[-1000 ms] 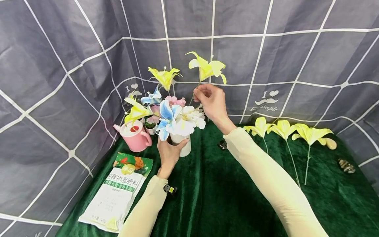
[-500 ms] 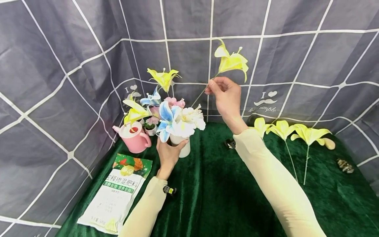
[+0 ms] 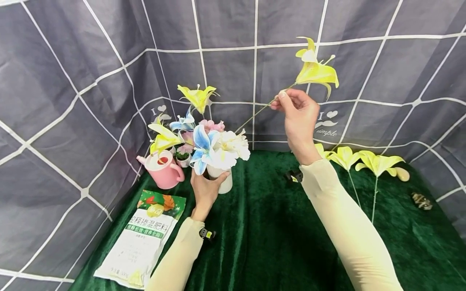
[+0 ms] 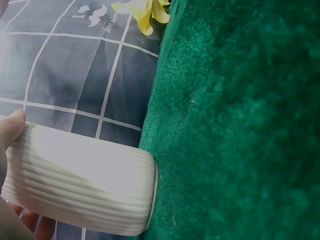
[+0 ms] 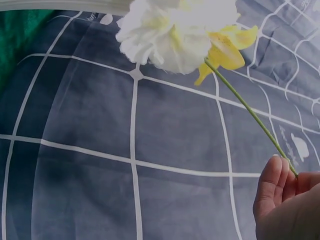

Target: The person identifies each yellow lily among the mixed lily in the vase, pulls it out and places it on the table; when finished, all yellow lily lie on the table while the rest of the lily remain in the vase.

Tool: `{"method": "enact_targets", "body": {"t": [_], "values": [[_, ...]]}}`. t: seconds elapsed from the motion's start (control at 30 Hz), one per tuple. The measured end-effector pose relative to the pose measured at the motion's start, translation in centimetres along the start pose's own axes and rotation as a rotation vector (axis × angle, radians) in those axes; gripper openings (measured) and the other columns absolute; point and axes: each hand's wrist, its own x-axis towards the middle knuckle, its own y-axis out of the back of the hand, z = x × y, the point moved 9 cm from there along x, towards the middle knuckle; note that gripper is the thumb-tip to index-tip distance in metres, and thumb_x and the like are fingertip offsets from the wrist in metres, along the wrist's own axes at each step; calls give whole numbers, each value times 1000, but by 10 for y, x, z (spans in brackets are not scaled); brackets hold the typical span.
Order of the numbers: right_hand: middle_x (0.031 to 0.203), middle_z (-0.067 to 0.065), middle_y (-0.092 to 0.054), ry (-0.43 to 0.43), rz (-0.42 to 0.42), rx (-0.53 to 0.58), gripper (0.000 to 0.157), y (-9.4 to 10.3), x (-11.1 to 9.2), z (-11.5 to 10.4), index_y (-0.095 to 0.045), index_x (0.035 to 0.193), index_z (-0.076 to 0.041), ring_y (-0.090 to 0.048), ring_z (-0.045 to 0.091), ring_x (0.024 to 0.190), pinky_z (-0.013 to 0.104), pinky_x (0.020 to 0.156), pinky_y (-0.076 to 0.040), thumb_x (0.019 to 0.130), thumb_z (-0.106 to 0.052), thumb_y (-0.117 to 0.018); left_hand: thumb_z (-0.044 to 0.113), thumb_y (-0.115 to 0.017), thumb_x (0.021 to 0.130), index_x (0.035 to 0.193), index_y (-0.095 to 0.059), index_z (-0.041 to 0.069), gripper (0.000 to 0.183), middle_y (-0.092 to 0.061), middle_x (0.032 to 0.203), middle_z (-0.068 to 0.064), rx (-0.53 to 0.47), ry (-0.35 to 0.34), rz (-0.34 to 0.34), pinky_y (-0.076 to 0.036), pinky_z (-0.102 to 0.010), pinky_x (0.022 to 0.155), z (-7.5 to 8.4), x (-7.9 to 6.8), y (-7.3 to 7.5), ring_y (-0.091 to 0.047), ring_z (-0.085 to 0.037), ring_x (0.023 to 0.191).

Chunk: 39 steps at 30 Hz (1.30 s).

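Observation:
My left hand [image 3: 206, 190] grips the white ribbed vase [image 3: 226, 185], thumb at its front right; the left wrist view shows the vase [image 4: 87, 180] close up, standing on green cloth. The vase holds blue-and-white lilies [image 3: 203, 142], white blossoms [image 3: 231, 147], pink ones [image 3: 211, 125] and yellow lilies [image 3: 198, 97]. Up and to the right, my right hand [image 3: 300, 117] pinches the stem of a yellow lily [image 3: 316, 73] just below its bloom. That stem [image 5: 250, 111] slants down to the white blossoms, where its lower end is hidden.
A pink watering can [image 3: 164, 173] and a small potted plant [image 3: 183, 157] stand left of the vase. A fertilizer bag [image 3: 142, 238] lies nearer. Yellow lilies [image 3: 378, 163], a pale rounded object [image 3: 402, 174] and a brown pinecone-like piece [image 3: 422, 201] lie at right. A grid-patterned curtain [image 3: 276, 72] hangs behind.
My right hand has moved right and slightly up with the yellow lily, which now leans further right. More of its stem shows above the white blossoms. The left hand stays on the vase.

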Motion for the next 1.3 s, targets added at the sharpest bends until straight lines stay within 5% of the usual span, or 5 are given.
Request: {"method": "enact_targets", "body": {"t": [0.9, 1.07, 1.3], "values": [[68, 16, -67, 172, 345, 144, 9, 95, 11, -73, -67, 86, 14, -67, 25, 59, 32, 65, -59, 85, 7, -73, 37, -96, 65, 146, -48, 16, 96, -56, 143, -8, -35, -6, 3, -45, -47, 113, 1, 0, 1, -53, -22, 136], [64, 15, -67, 224, 352, 94, 10, 105, 3, -94, -66, 83, 17, -64, 24, 55, 31, 63, -57, 84, 9, -72, 36, -96, 65, 145, -50, 16, 94, -57, 142, -8, -26, -6, 6, -45, -47, 113, 3, -1, 2, -54, -23, 135], [61, 10, -65, 240, 249, -9, 11, 112, -8, -101, -68, 83, 18, -60, 20, 55, 29, 64, -53, 83, 9, -74, 40, -95, 65, 144, -51, 13, 94, -58, 139, -11, 11, -7, 3, -44, -50, 113, 3, -1, 1, -54, -28, 134]]}}
